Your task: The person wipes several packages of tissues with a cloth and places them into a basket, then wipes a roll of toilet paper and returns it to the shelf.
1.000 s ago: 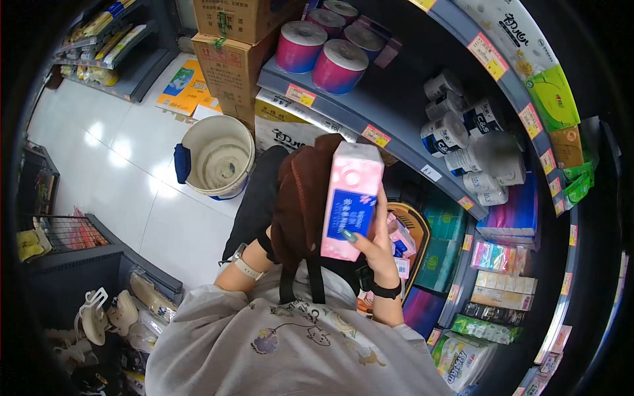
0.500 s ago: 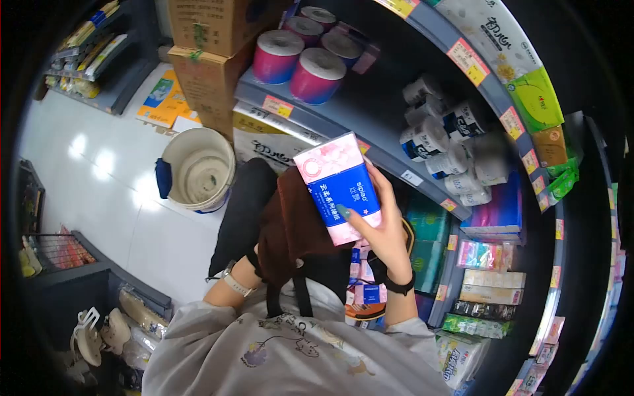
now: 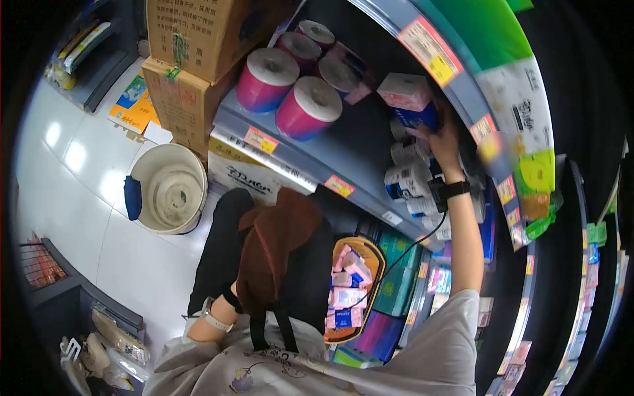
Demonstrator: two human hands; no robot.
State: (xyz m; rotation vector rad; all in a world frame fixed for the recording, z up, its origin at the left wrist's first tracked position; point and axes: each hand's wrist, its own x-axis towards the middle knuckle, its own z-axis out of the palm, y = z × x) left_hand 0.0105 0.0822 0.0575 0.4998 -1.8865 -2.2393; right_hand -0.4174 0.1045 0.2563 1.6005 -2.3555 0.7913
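Observation:
My right hand (image 3: 444, 135) is closed around a pink and blue tissue pack (image 3: 408, 109), reaching into the shelf above several white-and-blue rolls. A dark band circles that wrist, with a thin black cord hanging from it. Brown cloth (image 3: 274, 254) lies over my lap and covers my left hand, so its fingers are hidden; only the forearm with a pale watch (image 3: 216, 318) shows. Beside my right leg stands an orange-rimmed basket (image 3: 378, 261) holding several similar pink and blue packs (image 3: 349, 297).
Large pink-and-blue paper rolls (image 3: 309, 107) stand on the grey shelf (image 3: 290, 158). Stacked cardboard boxes (image 3: 175, 99) and a white bucket (image 3: 166, 188) are at the left. The upper shelf edge with price tags (image 3: 429, 53) curves close over my right hand.
My right hand has carried the tissue pack from in front of my chest up and right, into the shelf. The basket has come into fuller view. My left hand stays by the brown cloth.

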